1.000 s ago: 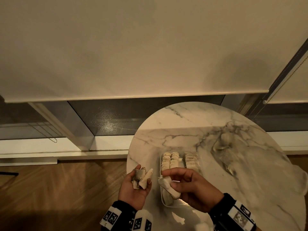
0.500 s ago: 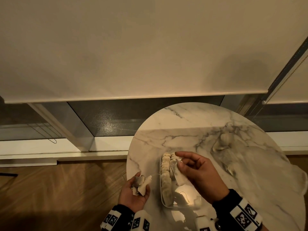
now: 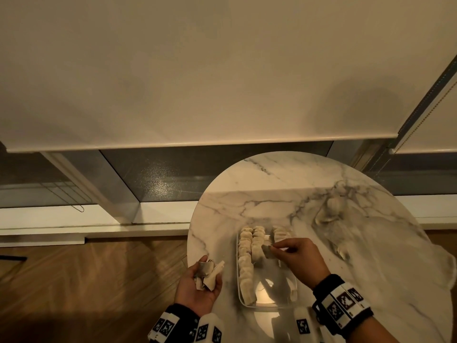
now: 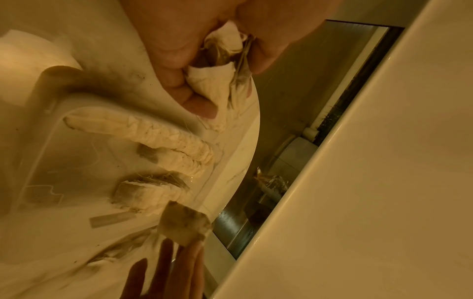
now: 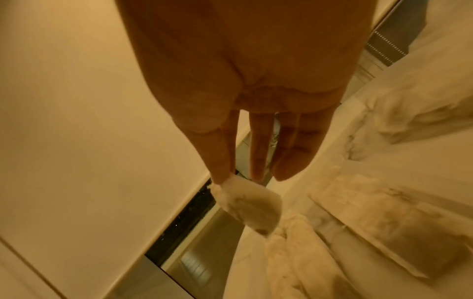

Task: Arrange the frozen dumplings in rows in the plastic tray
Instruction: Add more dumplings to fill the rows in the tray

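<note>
The right hand (image 3: 300,259) pinches one pale frozen dumpling (image 3: 267,251) over the clear plastic tray (image 3: 268,297), at the middle row's near end. Best lowered snug against its neighbour, pleats aligned. At nine o'clock, the left hand (image 3: 197,287) cups spare dumplings (image 3: 209,274) beside the round marble counter (image 3: 371,280).

Dim, warm amber light throughout; a soft glare patch lies near the table (image 3: 371,256) near edge; both wrist views are blurred and strongly bent at their edges

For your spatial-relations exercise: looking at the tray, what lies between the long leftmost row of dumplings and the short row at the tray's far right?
In the head view, a second row lies between the leftmost row and the short right row; the right hand holds a dumpling beside it.
</note>
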`<state>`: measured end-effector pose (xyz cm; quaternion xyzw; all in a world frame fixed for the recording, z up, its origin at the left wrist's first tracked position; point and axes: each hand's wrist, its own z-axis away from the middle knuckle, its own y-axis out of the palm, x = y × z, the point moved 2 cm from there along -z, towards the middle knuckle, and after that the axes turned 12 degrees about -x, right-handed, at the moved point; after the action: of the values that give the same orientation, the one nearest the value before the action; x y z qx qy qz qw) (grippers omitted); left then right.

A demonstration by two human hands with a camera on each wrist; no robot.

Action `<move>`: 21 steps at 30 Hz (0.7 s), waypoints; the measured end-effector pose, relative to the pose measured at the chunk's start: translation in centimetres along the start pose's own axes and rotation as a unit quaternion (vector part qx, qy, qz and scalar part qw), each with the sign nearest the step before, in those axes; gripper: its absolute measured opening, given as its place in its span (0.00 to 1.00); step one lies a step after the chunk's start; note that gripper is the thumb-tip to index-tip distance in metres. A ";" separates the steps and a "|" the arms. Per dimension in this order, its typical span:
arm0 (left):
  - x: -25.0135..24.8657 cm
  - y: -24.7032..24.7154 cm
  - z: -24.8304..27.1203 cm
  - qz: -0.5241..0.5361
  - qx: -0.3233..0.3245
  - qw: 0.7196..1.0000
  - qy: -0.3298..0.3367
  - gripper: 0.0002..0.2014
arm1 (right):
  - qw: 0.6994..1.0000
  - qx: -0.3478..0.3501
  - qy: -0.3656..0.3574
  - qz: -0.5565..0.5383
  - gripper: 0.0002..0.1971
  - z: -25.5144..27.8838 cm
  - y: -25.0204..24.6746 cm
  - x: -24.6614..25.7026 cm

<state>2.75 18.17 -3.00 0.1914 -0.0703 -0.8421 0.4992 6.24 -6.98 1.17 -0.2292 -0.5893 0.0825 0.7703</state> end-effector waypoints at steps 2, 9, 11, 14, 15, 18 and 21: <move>0.1 -0.1 0.0 -0.002 0.000 1.000 0.001 0.10 | 0.999 0.021 0.024 0.005 0.02 -0.4 0.5 -0.6; 0.2 -0.1 0.0 -0.002 0.001 1.000 0.003 0.11 | 0.991 0.058 0.027 0.117 0.07 -2.4 2.4 -3.4; 0.3 -0.1 0.0 -0.001 -0.001 1.000 0.003 0.10 | 0.988 0.062 0.033 0.136 0.07 -2.9 2.8 -4.1; 0.2 -0.2 -0.2 -0.002 -0.005 1.000 -0.001 0.09 | 0.977 0.123 0.075 0.157 0.04 -3.5 3.8 -5.1; 0.2 -0.3 -0.3 -0.001 -0.007 1.000 -0.001 0.09 | 0.973 0.139 0.089 0.161 0.04 -3.7 4.0 -5.4; 0.2 -0.5 -0.5 -0.003 -0.010 1.000 0.000 0.08 | 0.969 0.150 0.111 0.164 0.02 -4.4 4.9 -6.1; 0.2 -0.5 -0.6 -0.005 -0.013 1.000 0.002 0.08 | 0.973 0.117 0.115 0.159 0.04 -5.2 5.7 -6.5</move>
<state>2.45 18.28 -3.82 0.1869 -0.0575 -0.8450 0.4978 10.07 -5.87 -8.12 -0.2361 -0.4388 0.2457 0.8315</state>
